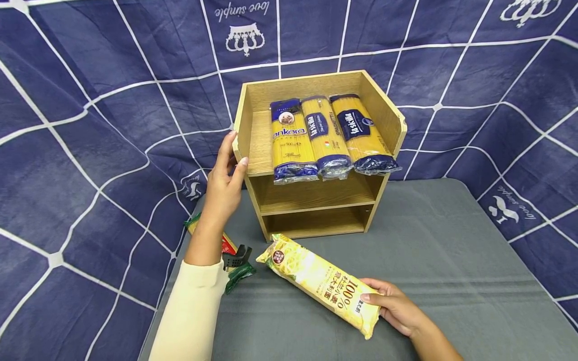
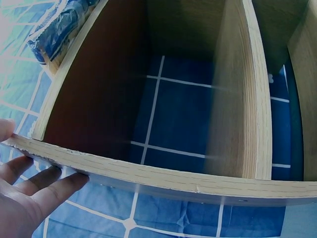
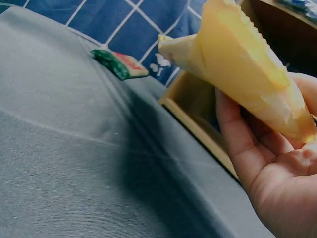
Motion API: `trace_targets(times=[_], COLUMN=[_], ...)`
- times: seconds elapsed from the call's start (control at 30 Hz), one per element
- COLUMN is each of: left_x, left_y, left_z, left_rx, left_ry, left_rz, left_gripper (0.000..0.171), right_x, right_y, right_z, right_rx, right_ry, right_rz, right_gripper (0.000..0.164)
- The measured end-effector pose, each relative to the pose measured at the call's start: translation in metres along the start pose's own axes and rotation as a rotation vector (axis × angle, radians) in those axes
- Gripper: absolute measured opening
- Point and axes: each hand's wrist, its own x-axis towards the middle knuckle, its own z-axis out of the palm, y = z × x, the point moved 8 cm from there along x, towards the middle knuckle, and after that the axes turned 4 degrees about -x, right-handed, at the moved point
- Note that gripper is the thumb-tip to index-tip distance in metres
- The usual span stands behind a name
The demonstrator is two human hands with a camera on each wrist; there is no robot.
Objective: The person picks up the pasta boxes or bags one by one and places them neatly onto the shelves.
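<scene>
My right hand [image 1: 399, 310] grips the near end of a yellow pasta packet [image 1: 322, 283], thumb on top and fingers beneath. The packet slants toward the upper left in front of a small wooden shelf [image 1: 316, 206]. In the right wrist view the packet [image 3: 247, 69] shows its plain folded side. My left hand [image 1: 224, 185] holds the front edge of the shelf's left side panel. In the left wrist view the fingers [image 2: 62, 191] lie along the panel's outer face, with the thumb at its edge. On the top tier lie an Ankara pasta packet [image 1: 294, 143] and two La Sicilia spaghetti packets [image 1: 326, 130] [image 1: 361, 128].
A green and red pasta packet [image 1: 229, 246] lies on the grey cloth [image 1: 429, 240], left of the shelf and partly behind my left forearm. A black device [image 1: 238, 257] sits at the left wrist. Blue white-lined fabric [image 1: 456, 70] hangs behind and at both sides.
</scene>
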Motion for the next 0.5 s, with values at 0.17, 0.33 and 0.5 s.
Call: trace_targets(times=[0.17,0.33,0.5], left_x=[0.000,0.000,0.001], left_y=[0.001,0.001,0.001], left_z=[0.001,0.000,-0.001], left_rx=[-0.002,0.007,0.011], left_ry=[-0.004,-0.002,0.004], left_rz=[-0.001,-0.001,0.010], left_gripper=[0.056,0.057,0.057], right_x=[-0.008,-0.013,-0.015], right_y=[-0.017,-0.031,-0.044], right_z=[0.001,0.002,0.004], right_rx=[0.060,0.090,0.078], right_ry=[-0.013,-0.009,0.006], right_rz=[-0.051,-0.109,-0.172], right_gripper=[0.047,0.049,0.051])
